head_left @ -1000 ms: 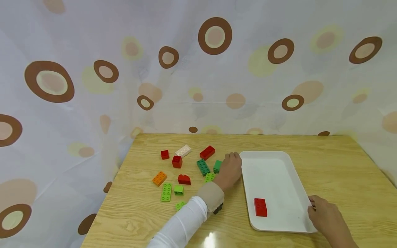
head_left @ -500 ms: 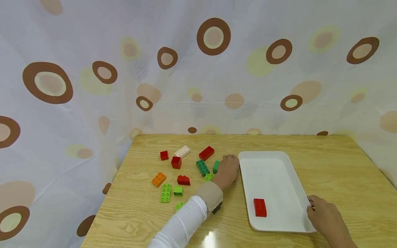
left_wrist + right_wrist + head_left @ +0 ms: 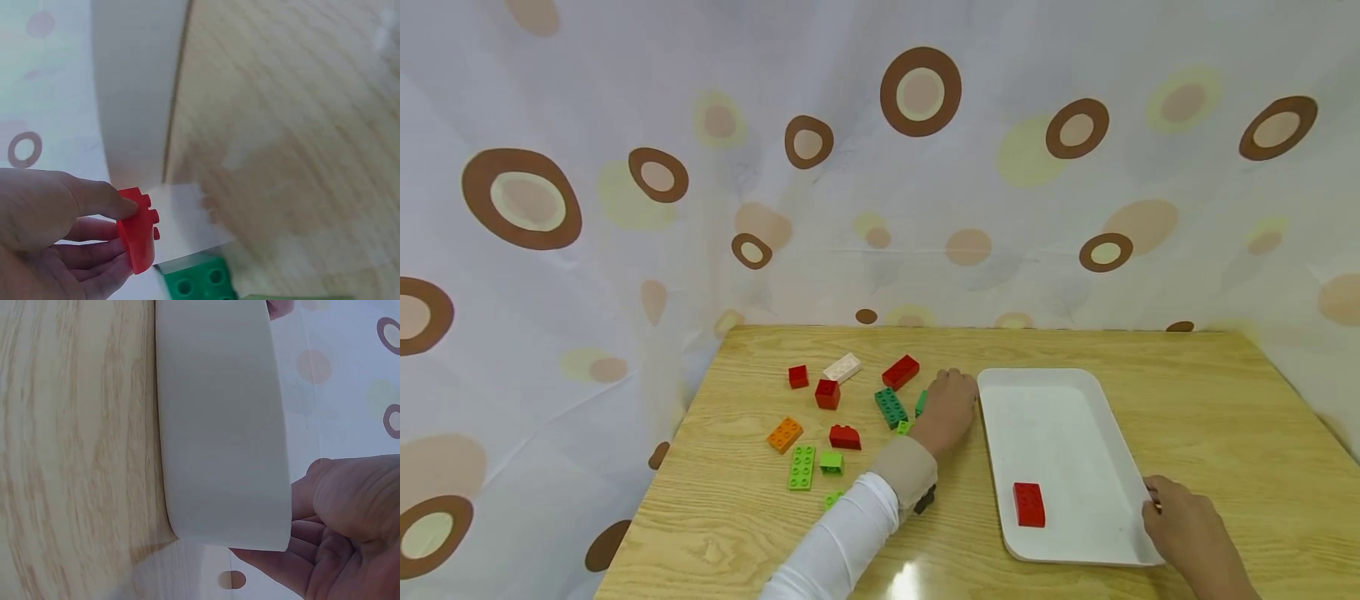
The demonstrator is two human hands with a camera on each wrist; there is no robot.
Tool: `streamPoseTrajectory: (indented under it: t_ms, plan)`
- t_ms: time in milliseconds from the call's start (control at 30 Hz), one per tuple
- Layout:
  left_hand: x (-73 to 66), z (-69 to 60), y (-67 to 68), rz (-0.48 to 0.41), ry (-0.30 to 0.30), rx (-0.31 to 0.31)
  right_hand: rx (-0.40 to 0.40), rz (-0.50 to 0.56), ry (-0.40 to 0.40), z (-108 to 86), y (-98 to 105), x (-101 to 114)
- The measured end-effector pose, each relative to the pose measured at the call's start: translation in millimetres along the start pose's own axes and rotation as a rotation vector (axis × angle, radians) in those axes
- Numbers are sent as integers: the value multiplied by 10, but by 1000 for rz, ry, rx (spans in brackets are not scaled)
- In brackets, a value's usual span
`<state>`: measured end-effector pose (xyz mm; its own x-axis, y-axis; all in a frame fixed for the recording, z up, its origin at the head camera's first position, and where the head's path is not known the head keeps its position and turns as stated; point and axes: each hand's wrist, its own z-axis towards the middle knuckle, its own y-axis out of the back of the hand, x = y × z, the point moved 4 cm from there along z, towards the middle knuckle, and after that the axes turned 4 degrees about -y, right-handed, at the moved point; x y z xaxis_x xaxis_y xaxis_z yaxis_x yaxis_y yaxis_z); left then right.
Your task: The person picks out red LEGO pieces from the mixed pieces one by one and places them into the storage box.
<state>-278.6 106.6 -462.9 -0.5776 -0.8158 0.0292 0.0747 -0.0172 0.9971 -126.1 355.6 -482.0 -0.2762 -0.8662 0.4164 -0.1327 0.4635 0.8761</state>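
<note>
My left hand [image 3: 948, 410] is beside the far left corner of a white plastic tray [image 3: 1067, 442]. In the left wrist view, its thumb and fingers pinch a red toy building brick [image 3: 142, 234] with studs and a curved end; the head view hides this brick. A green brick [image 3: 199, 280] lies just below it in that view. My right hand [image 3: 1193, 532] holds the tray's near right rim; in the right wrist view its fingers curl at the tray wall [image 3: 222, 425]. Another red brick [image 3: 1028, 505] lies inside the tray, near its left front corner.
Left of the tray, several loose bricks lie scattered on the wooden table [image 3: 715, 517], among them a dark green brick [image 3: 891, 407], an orange brick [image 3: 785, 435], a white brick [image 3: 842, 367] and a lime green brick [image 3: 801, 467]. A patterned curtain [image 3: 820, 200] hangs behind the table.
The left hand has shifted slightly to the left and now covers more of the green brick beside it. The right hand and the tray stay almost in place.
</note>
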Motion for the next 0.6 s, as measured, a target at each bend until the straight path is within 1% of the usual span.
streamPoseTrajectory:
  t_ms: [100, 167, 233, 333, 433, 533, 600]
  plan:
    - [-12, -14, 98, 21, -13, -31, -7, -7, -8, 2, -8, -7]
    - [-27, -15, 152, -1, -15, -54, -19, -13, 2, 3, -6, -12]
    - [-53, -11, 181, -21, -19, -61, -29, -15, 13, 2, -5, -19]
    - [-95, 0, 202, -47, -10, -64, -43, -14, 35, -3, -4, -26]
    - [-149, 5, 209, -34, -17, -53, -50, -10, 42, -9, -4, -21]
    - [-207, 1, 213, -2, -40, -62, -47, -6, 33, -12, -4, -11]
    - [-252, -17, 215, 28, -69, -82, -39, -5, 22, -11, -5, -6]
